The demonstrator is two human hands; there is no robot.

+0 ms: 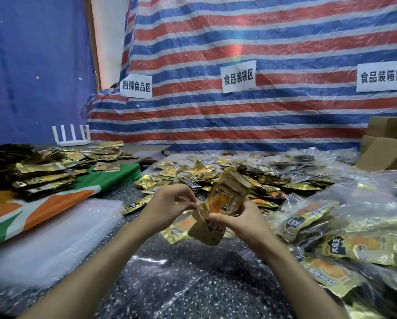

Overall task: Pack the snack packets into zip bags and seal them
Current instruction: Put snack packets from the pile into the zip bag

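A stack of empty zip bags (54, 238) waits on the table (183, 279) at left. The left hand (167, 206) pinches and the right hand (243, 224) grips a few snack packets (220, 208), fingers curled; blur hides any bag around them. Many loose packets (193, 178) remain behind, and filled bags (331, 226) crowd the right.

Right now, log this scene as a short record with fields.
left hand: pinches the held packets
right hand: grips the same packets
loose packets: heaped behind the hands
empty zip bags: stacked at left
filled zip bags: piled at right
cardboard boxes: far right
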